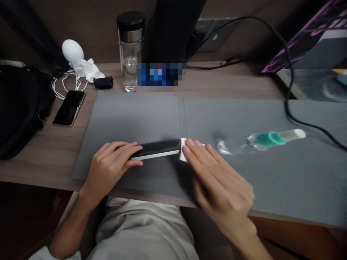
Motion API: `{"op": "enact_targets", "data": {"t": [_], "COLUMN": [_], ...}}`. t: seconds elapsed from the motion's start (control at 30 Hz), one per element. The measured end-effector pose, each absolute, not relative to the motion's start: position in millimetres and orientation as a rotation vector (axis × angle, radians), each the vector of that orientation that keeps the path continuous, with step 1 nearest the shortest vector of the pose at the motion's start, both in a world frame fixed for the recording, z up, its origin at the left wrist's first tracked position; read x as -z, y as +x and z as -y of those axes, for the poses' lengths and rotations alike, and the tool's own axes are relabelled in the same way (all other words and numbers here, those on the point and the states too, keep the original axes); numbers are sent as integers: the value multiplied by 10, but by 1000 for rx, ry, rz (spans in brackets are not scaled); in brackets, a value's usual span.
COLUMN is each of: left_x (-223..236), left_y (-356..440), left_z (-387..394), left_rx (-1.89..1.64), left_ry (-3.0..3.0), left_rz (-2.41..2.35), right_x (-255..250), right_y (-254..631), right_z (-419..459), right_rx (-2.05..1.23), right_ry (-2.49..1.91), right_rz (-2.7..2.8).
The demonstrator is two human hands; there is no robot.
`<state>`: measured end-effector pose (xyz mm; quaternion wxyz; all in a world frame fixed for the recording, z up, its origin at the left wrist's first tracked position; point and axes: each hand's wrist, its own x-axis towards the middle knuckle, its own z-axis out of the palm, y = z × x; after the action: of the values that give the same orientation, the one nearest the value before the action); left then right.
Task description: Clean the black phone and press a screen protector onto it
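A smartphone (157, 148) with a dark screen lies on the grey desk mat (130, 115). My left hand (111, 162) grips its left end between fingers and thumb. My right hand (217, 180) lies flat with its fingers stretched out, pressing a small white wipe (182, 148) down at the phone's right end. Most of the wipe is hidden under the fingers. A clear spray bottle (260, 141) with a teal collar and white cap lies on its side on the mat, just right of my right hand.
A second phone (68, 107) lies at the left on the wooden desk, beside a black bag (21, 104). White cables, a crumpled tissue (88, 69), a small black case (103, 82) and a glass bottle (130, 50) stand at the back. A black cable (290, 94) crosses the mat's right side.
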<state>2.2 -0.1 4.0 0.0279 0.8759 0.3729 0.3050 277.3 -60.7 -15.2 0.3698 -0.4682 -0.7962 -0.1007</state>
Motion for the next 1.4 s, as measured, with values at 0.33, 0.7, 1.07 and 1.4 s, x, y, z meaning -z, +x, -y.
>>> {"op": "enact_targets", "data": {"t": [0.33,0.7,1.07,1.4], "left_x": [9,-5,4,-11], "left_y": [21,25,13,39], "left_z": [13,12,9,20], "left_rx": [-927,-929,-890,-894], "left_ry": [2641,2621,2682,2671], "left_rz": [-1209,-1210,-1225,-1235], "right_x": [139,96,26,50], "right_y": [2679,2516,2054,2227], "right_z": [594,538,496,486], "right_rx": [462,457,315,297], "right_ry": [-1286,-1217,-1021,-1049], "right_rz": [2112,2125,2248,2258]}}
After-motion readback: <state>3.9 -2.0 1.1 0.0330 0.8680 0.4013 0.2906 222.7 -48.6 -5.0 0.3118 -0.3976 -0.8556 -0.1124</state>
